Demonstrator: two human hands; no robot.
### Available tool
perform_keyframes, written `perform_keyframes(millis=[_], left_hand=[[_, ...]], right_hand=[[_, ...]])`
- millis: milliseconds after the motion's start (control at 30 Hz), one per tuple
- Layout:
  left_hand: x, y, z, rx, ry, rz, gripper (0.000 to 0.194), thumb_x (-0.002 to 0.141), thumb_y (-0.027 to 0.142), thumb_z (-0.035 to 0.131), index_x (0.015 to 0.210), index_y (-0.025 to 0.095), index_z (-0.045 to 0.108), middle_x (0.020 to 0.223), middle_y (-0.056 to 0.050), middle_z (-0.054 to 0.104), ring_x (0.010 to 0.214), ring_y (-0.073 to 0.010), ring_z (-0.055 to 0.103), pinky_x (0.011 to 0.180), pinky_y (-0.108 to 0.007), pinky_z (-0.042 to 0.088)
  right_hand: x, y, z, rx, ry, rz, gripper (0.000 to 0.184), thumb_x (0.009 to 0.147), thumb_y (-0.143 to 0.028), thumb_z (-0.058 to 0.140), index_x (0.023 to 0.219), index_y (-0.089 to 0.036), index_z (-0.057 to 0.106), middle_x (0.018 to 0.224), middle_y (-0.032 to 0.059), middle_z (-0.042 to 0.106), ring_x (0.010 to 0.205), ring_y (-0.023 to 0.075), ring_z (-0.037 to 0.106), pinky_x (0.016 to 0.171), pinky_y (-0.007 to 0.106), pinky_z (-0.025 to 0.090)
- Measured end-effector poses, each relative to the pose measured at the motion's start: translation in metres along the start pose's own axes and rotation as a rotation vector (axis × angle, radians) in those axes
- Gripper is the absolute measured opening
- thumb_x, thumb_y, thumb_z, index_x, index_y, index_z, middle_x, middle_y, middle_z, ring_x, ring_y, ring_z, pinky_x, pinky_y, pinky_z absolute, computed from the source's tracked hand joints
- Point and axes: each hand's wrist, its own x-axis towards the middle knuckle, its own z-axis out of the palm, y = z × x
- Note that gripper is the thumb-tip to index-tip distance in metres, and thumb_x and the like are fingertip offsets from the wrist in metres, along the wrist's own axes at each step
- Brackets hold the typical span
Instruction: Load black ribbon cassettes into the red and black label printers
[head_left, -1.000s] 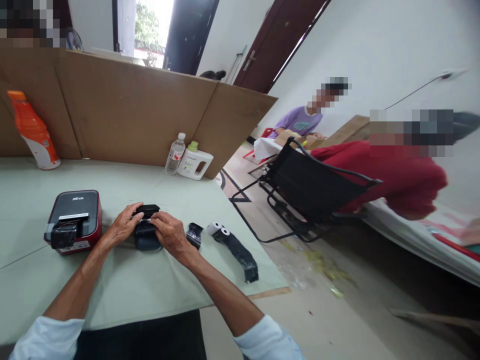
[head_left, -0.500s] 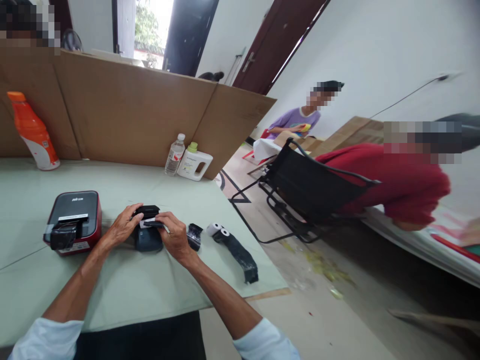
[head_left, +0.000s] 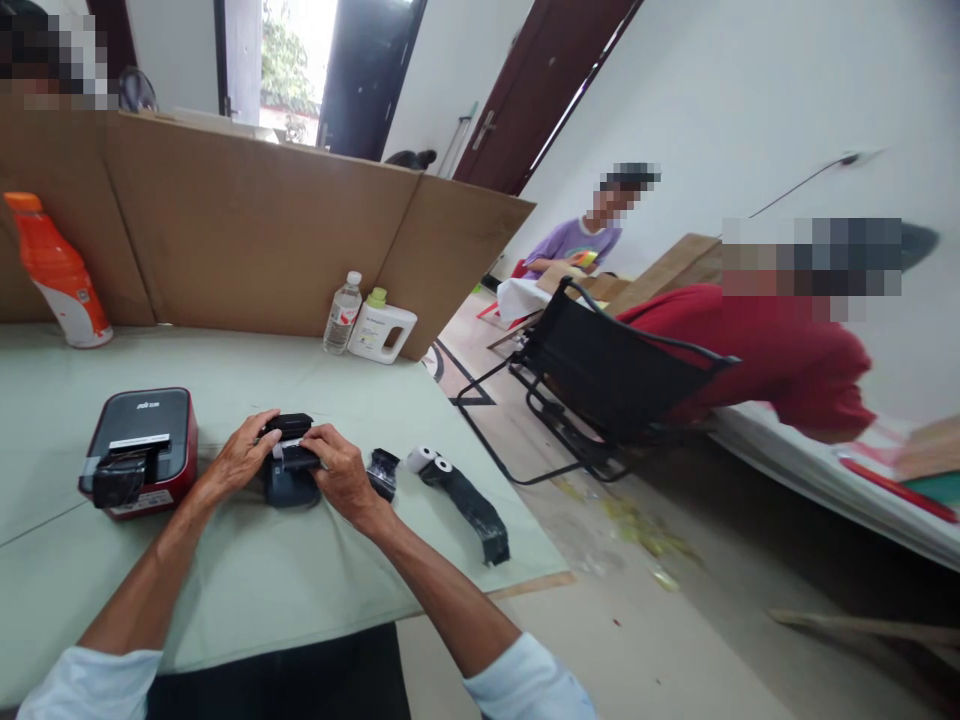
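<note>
A small dark device, which looks like a portable receipt printer [head_left: 291, 488], rests on the cloth-covered table with its black lid [head_left: 289, 426] raised. My left hand [head_left: 244, 457] is closed on the lid's left side, fingers at its edge. Something white, perhaps a paper roll, shows in the opening. From the right, my right hand [head_left: 346, 472] pinches a dark flat strip [head_left: 300, 458] over the opening; the fingertips partly cover it. Right of that hand lies a short shiny black piece [head_left: 383, 473]. Beyond it are two small white-ended rolls [head_left: 421, 459] with a long black strip [head_left: 480, 520] trailing from them.
A red-and-black label printer [head_left: 154, 425] stands left of my hands. An orange bottle [head_left: 60, 270], a clear water bottle [head_left: 343, 315] and a white jug [head_left: 382, 330] line the cardboard partition [head_left: 262, 220]. Two people sit to the right, one in a black chair [head_left: 600, 370].
The dark strip has come lower and flatter over the device's opening, with my right fingers closer to it. My left hand stays at the lid. The whole view has shifted slightly.
</note>
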Motion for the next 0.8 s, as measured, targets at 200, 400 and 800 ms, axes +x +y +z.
perform_keyframes(millis=[200, 400, 800], left_hand=[[0.005, 0.008, -0.002, 0.021, -0.008, -0.053, 0.062, 0.094, 0.052, 0.043, 0.141, 0.013, 0.058, 0.149, -0.016, 0.06, 0.14, -0.0285, 0.054, 0.123, -0.048, 0.036], [0.008, 0.009, -0.002, 0.012, 0.008, -0.074, 0.061, 0.094, 0.052, 0.044, 0.139, 0.015, 0.06, 0.148, -0.015, 0.061, 0.14, -0.0282, 0.055, 0.122, -0.047, 0.037], [0.007, 0.007, -0.002, -0.001, 0.025, -0.059, 0.062, 0.093, 0.055, 0.045, 0.138, 0.016, 0.061, 0.147, -0.014, 0.062, 0.139, -0.029, 0.055, 0.122, -0.046, 0.038]], right_hand=[[-0.003, 0.002, 0.006, 0.051, 0.084, 0.027, 0.039, 0.079, 0.002, 0.049, 0.097, -0.021, 0.075, 0.098, 0.0069, 0.068, 0.091, 0.0189, 0.067, 0.08, 0.029, 0.057], [-0.005, -0.002, 0.006, 0.147, 0.129, 0.151, 0.034, 0.079, -0.001, 0.055, 0.094, -0.024, 0.076, 0.097, 0.0049, 0.069, 0.091, 0.0188, 0.067, 0.082, 0.03, 0.056], [-0.006, -0.005, 0.012, 0.192, 0.184, 0.184, 0.028, 0.082, -0.003, 0.06, 0.095, -0.023, 0.074, 0.101, 0.0057, 0.069, 0.094, 0.0195, 0.069, 0.083, 0.031, 0.057]])
